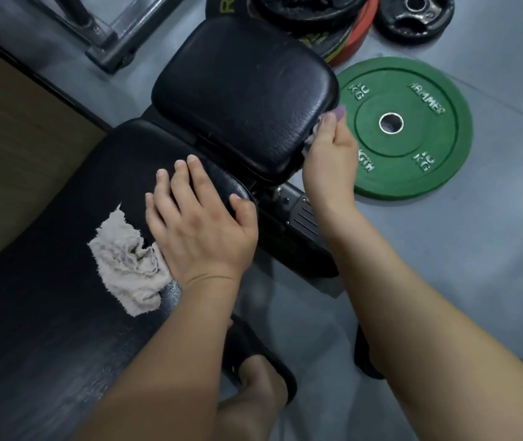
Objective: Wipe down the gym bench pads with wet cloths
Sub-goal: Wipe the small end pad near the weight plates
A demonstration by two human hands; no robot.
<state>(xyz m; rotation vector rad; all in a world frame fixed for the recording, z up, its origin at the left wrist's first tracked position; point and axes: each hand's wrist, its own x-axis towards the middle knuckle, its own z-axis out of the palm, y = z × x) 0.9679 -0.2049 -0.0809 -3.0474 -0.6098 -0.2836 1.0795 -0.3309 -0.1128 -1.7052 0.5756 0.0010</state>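
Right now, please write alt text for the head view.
A person's right hand holds a bunched cloth against the side of a black bench's small pad. The left hand lies flat on the long pad beside a white cloth; a green weight plate lies nearby.

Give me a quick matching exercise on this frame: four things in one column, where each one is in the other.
Things
1. left hand
2. right hand
3. white cloth
4. green plate

Places
A. lying on the floor
B. holding a second cloth against the small pad's side edge
C. flat on the long pad, fingers straight
D. crumpled on the long pad

Pairs: 1-C, 2-B, 3-D, 4-A
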